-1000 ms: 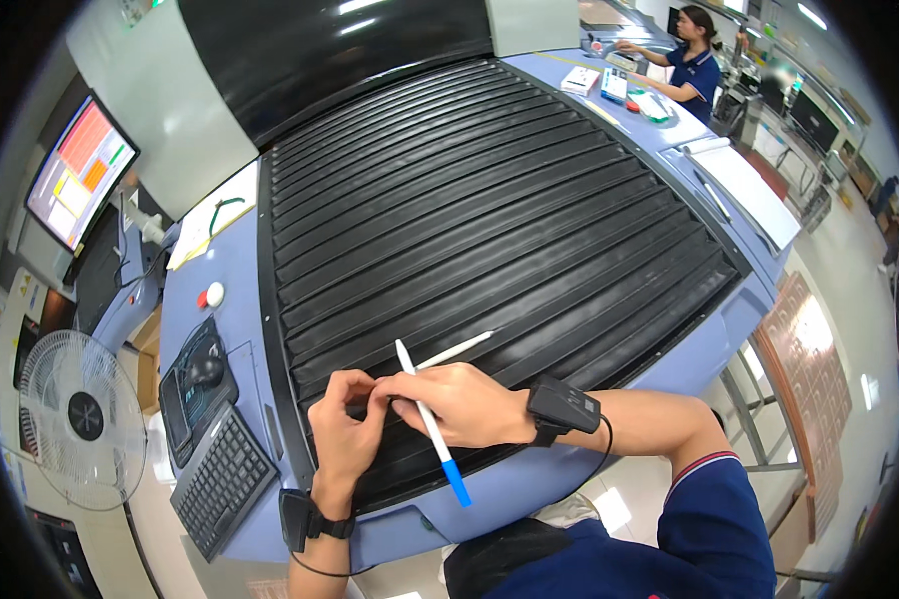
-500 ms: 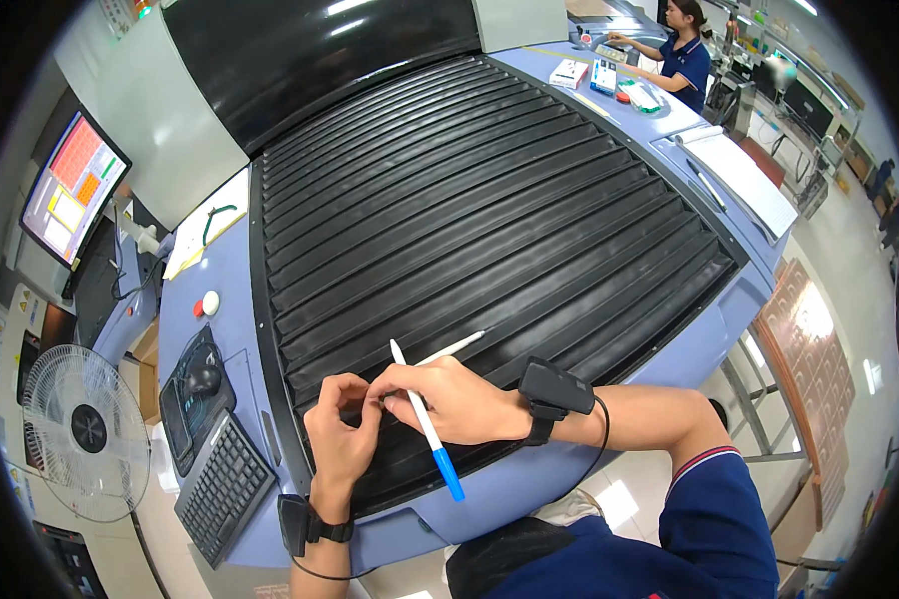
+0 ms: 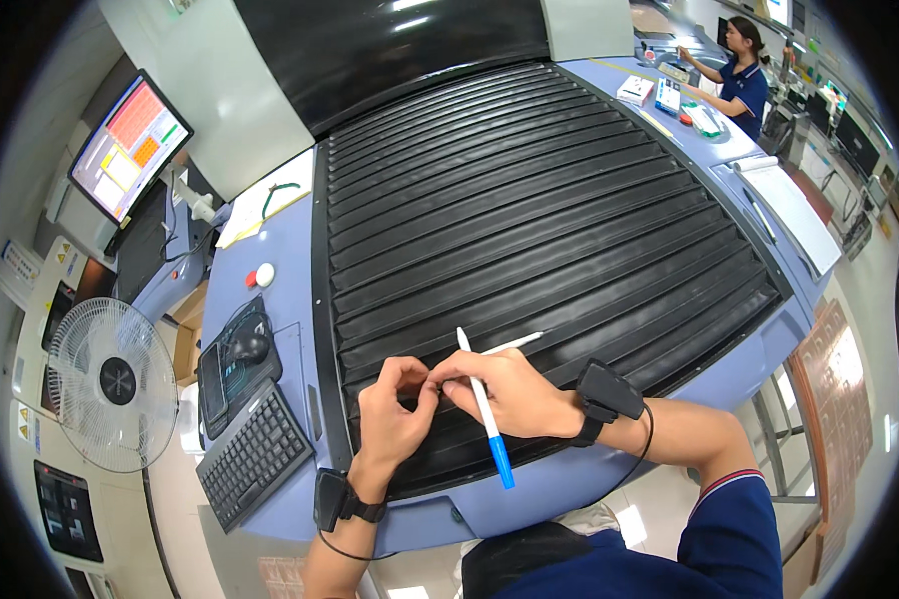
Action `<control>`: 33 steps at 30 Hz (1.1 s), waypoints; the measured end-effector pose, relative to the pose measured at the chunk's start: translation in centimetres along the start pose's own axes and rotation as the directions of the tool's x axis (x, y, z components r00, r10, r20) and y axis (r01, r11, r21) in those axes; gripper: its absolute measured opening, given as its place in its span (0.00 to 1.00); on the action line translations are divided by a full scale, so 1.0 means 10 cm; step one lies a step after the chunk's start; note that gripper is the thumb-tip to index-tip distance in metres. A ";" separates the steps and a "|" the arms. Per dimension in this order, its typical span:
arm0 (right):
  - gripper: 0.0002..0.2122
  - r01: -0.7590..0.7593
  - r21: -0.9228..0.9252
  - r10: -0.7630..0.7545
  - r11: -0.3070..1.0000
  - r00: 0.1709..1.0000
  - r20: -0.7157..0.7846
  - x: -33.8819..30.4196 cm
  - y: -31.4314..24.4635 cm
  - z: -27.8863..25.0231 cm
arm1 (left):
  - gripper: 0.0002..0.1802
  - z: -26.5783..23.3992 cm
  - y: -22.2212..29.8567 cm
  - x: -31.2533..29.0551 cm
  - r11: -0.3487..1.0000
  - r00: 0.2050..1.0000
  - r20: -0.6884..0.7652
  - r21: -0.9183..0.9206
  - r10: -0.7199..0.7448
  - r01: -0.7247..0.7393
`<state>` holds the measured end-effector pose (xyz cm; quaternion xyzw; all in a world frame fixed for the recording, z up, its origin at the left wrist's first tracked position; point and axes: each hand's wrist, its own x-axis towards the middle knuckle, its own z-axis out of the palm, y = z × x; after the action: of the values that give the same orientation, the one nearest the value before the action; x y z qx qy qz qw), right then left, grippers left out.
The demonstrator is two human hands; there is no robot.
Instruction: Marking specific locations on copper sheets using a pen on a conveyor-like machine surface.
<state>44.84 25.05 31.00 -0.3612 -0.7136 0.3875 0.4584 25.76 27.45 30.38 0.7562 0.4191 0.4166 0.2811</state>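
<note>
Over the near part of a black ribbed bellows cover (image 3: 549, 240), my two hands meet at the fingertips. My left hand (image 3: 395, 414) is closed in a pinch, thumb against index finger. Whatever sits between those fingertips is too small to make out. Beside it, my right hand (image 3: 519, 394) is closed too, its fingertips touching the left ones. A white pen with a blue end (image 3: 500, 459) is held in the right hand, slanting across its fingers with the blue end toward me. A second, white pen (image 3: 517, 342) sticks out behind that hand; I cannot tell whether it is gripped.
To the left are a keyboard (image 3: 255, 454), a mouse (image 3: 249, 346), a monitor (image 3: 130, 145) and a fan (image 3: 115, 384). Red and white round pieces (image 3: 264, 275) lie by the cover. Small boxes (image 3: 667, 96) and a notepad (image 3: 794, 215) lie right; a co-worker (image 3: 744, 80) is beyond.
The whole scene has shifted to the right in the picture as my view turned. Both hands keep nearly the same pinched pose, with the blue-ended pen still in the right.
</note>
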 end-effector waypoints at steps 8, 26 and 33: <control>0.09 0.048 -0.078 -0.052 0.996 0.997 -0.057 0.03 0.10 0.03 | 0.09 -0.01 -0.04 0.00 0.999 0.999 0.028 -0.027 0.025 -0.025; 0.07 -0.095 -0.107 0.090 0.990 0.994 -0.056 0.03 0.05 0.12 | 0.08 0.06 -0.15 -0.01 0.979 0.967 -0.156 0.017 0.201 -0.201; 0.06 -0.086 -0.145 0.074 0.986 0.994 -0.086 0.03 0.04 0.12 | 0.08 0.07 -0.19 -0.02 0.980 0.978 -0.082 0.059 0.194 -0.190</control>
<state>43.66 25.27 30.39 -0.4378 -0.7064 0.3367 0.4428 25.54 28.20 28.47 0.7811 0.3665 0.4635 0.2017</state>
